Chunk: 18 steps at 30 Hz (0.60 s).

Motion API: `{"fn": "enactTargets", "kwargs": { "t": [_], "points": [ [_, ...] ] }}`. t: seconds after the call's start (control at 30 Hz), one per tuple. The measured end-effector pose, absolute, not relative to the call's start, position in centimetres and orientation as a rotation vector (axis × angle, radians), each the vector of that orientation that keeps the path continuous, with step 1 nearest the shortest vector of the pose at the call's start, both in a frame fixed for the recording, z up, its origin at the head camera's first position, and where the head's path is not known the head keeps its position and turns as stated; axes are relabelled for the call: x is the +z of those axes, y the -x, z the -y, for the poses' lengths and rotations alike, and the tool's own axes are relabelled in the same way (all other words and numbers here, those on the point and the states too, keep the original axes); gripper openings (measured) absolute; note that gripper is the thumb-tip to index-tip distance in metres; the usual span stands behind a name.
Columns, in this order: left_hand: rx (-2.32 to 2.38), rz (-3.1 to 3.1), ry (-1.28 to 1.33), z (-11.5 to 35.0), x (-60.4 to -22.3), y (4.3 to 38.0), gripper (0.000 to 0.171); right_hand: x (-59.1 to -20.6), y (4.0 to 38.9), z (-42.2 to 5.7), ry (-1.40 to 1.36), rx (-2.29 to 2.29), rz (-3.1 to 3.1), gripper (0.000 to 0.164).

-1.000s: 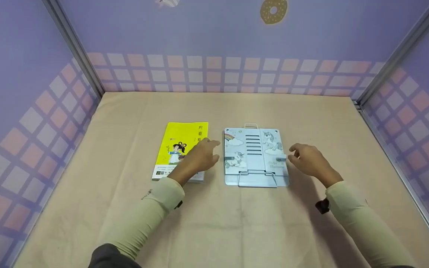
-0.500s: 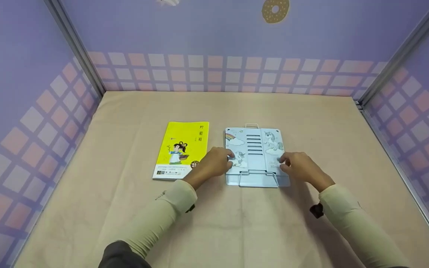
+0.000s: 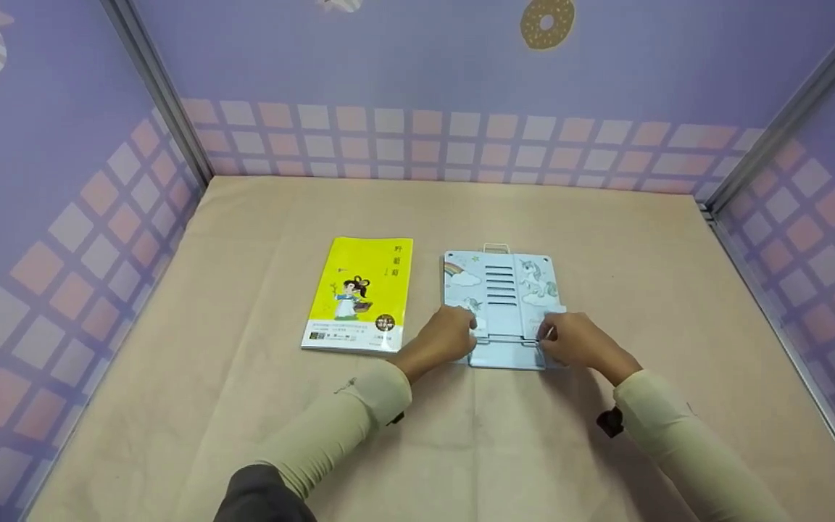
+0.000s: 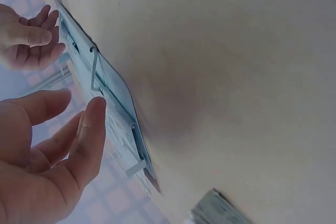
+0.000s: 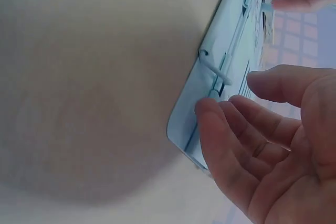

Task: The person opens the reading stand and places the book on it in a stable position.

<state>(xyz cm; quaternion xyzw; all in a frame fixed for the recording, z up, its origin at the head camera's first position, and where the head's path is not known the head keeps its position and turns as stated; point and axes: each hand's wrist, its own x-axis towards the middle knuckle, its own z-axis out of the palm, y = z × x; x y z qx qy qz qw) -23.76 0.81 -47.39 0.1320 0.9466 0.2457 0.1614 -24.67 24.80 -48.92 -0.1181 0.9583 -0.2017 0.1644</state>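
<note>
Hands (image 3: 443,336) (image 3: 575,341) at stand (image 3: 501,317) — book (image 3: 362,296) reads "野葡萄".

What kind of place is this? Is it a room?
Probably a little booth for tabletop work, rather than a whole room: purple patterned walls close in on three sides, grey metal posts stand at the corners, and a beige cloth-covered surface lies between.

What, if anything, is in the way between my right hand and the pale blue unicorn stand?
Nothing visible. Your right hand is already at the lower right part of the stand, and the yellow book lies apart, to the stand's left.
</note>
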Motion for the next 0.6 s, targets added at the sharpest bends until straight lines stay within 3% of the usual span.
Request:
{"fn": "enactTargets", "kwargs": {
  "t": [0.2,0.6],
  "points": [
    [0.758,-2.639,-0.327,-1.4,-48.0,23.8,0.032,-49.4,24.6,-24.4,0.218,-0.625,-2.681,0.017],
    [0.67,-2.758,-0.457,-2.2,-48.9,23.7,0.011,-49.5,24.5,-23.9,0.146,-0.67,-2.682,0.016]
  ]
}}
